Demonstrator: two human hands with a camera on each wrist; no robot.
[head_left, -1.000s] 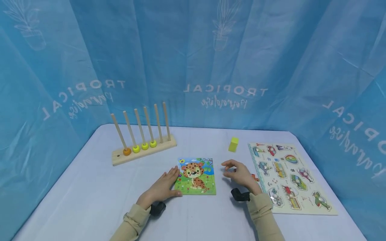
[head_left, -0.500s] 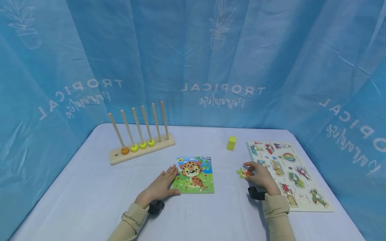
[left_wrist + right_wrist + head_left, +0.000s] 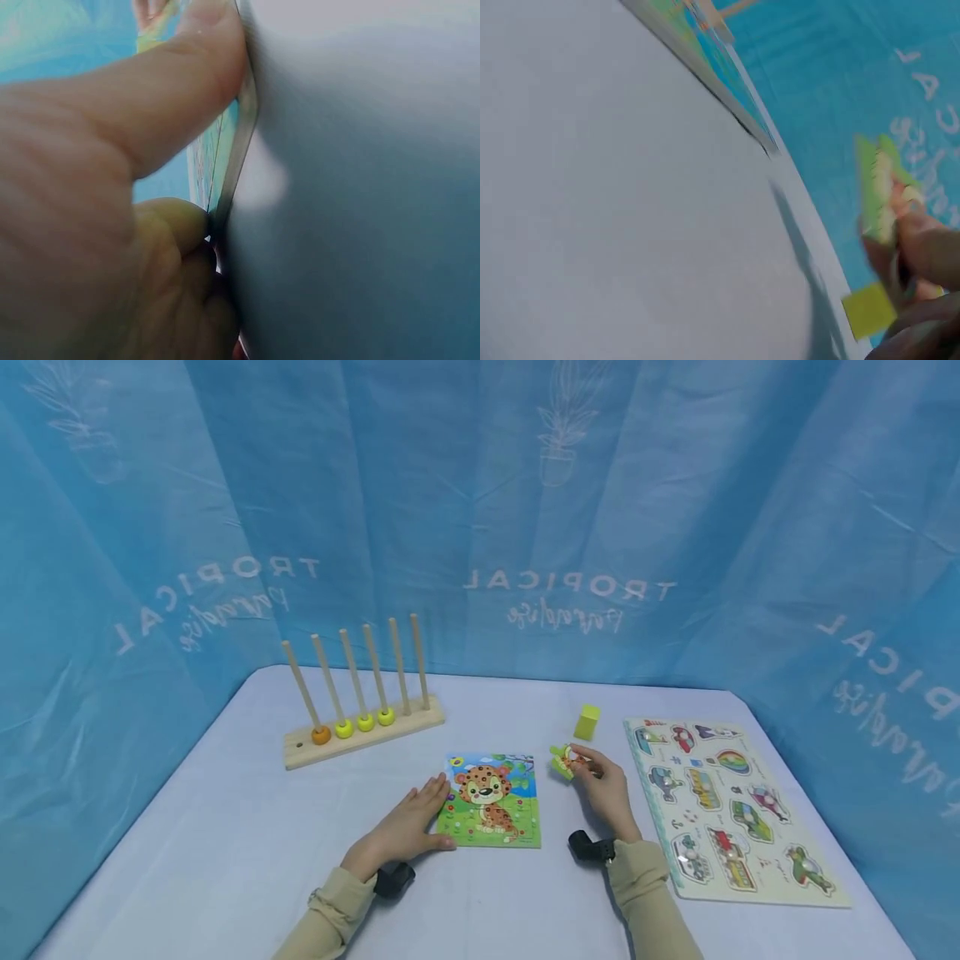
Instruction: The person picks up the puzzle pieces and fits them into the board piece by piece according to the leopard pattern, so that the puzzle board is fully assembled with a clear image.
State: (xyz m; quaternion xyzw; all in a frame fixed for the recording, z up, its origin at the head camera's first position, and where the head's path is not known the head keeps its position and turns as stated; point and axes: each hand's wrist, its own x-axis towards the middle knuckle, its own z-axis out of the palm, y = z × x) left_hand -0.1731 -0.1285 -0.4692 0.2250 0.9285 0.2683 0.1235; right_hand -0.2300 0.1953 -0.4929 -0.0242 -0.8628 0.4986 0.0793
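Note:
A square leopard-cub jigsaw puzzle [image 3: 489, 802] lies at the middle of the white table. My left hand [image 3: 403, 827] rests against its left edge, fingers stretched along the side and thumb by the near left corner; the left wrist view shows the thumb [image 3: 187, 82] close up at the board's edge. To the puzzle's right, my right hand [image 3: 606, 789] pinches a green and orange jigsaw piece [image 3: 561, 762] between thumb and fingertips. In the right wrist view this jigsaw piece [image 3: 875, 187] is held above the table, and part of it is covered by the fingers.
Behind and left stands a wooden peg rack [image 3: 363, 739] with an orange bead and several yellow ones. A yellow block [image 3: 587, 722] sits beyond my right hand. On the right lies a vehicle knob-puzzle board [image 3: 720, 827]. A blue curtain [image 3: 480, 527] hangs behind the table.
My right hand first went right to the jigsaw piece on the table, took hold of it, then carried it up and back left towards the puzzle. My left hand has stayed in place.

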